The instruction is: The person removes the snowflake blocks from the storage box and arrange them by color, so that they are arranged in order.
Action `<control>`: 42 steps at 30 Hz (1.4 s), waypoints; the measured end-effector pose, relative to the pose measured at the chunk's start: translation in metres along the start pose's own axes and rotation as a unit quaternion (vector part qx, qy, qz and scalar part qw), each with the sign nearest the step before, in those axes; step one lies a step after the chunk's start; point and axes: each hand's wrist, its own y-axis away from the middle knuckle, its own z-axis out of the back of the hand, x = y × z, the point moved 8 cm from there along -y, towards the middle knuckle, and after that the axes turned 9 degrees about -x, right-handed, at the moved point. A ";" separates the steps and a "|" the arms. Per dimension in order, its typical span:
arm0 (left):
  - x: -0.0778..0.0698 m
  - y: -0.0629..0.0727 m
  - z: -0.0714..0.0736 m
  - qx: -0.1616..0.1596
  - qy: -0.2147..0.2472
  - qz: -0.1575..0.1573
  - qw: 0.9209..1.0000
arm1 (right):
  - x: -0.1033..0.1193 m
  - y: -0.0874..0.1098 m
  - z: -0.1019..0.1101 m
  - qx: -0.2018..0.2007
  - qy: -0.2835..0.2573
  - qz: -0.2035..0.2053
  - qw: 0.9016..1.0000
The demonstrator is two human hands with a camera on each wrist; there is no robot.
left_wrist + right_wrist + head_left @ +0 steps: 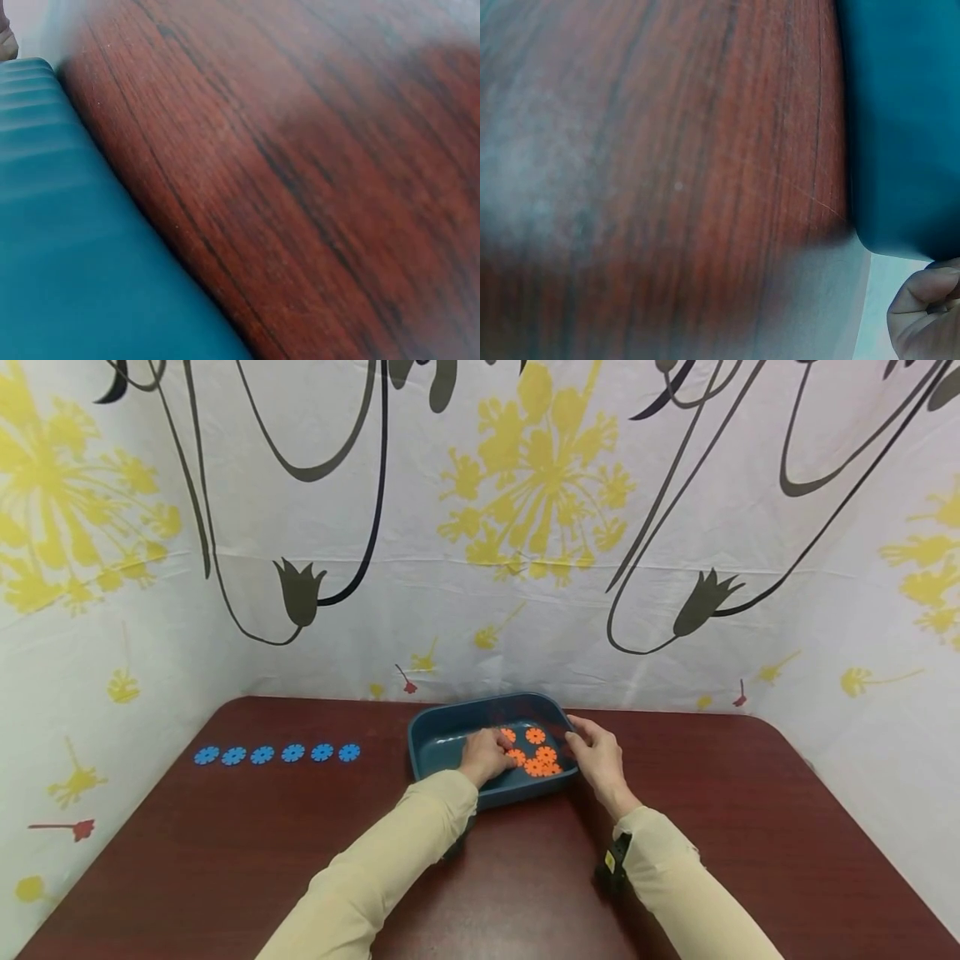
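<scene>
A dark teal plastic tray (450, 714) stands toward the back of the table, slightly turned. Inside its right half lie several orange notched discs (536, 736), some overlapping. My left hand (486, 755) reaches over the front rim into the tray, its bent fingers right at the nearest orange disc; I cannot tell whether they pinch it. At the tray's right end, my right hand (598, 757) grips the rim between thumb and fingers. Both wrist views show mostly the tray's outer wall (82, 225) and wood; part of the right hand (930, 311) shows in the right one.
To the left, several blue notched discs (262, 755) lie in a row on the dark red-brown wooden table (300, 827). A white cloth (420, 610) printed with flowers hangs behind the table and along both sides.
</scene>
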 end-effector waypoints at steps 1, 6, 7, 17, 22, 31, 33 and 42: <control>0.000 0.000 0.000 -0.001 -0.002 -0.001 1.000 | 0.000 0.000 0.000 0.000 0.001 0.003 1.000; 0.000 0.000 -0.001 0.000 -0.007 -0.006 1.000 | 0.001 0.001 0.000 0.000 0.003 0.006 1.000; 0.000 0.000 -0.001 0.001 -0.008 -0.006 1.000 | 0.001 0.001 0.001 -0.001 0.004 0.007 1.000; -0.001 0.000 -0.001 -0.002 -0.014 -0.003 1.000 | 0.001 0.001 0.001 0.000 0.007 0.007 1.000; -0.001 0.000 -0.001 0.002 -0.007 -0.006 1.000 | 0.000 0.001 0.001 -0.002 0.009 0.007 1.000; -0.003 0.000 -0.001 0.005 0.000 -0.019 1.000 | 0.001 0.001 0.002 -0.003 0.006 0.011 1.000; -0.003 0.000 -0.001 0.006 -0.002 -0.022 1.000 | 0.001 0.001 0.002 -0.003 0.006 0.010 1.000; -0.002 0.001 0.000 0.005 -0.012 -0.015 1.000 | 0.000 0.002 0.000 0.000 0.004 0.004 1.000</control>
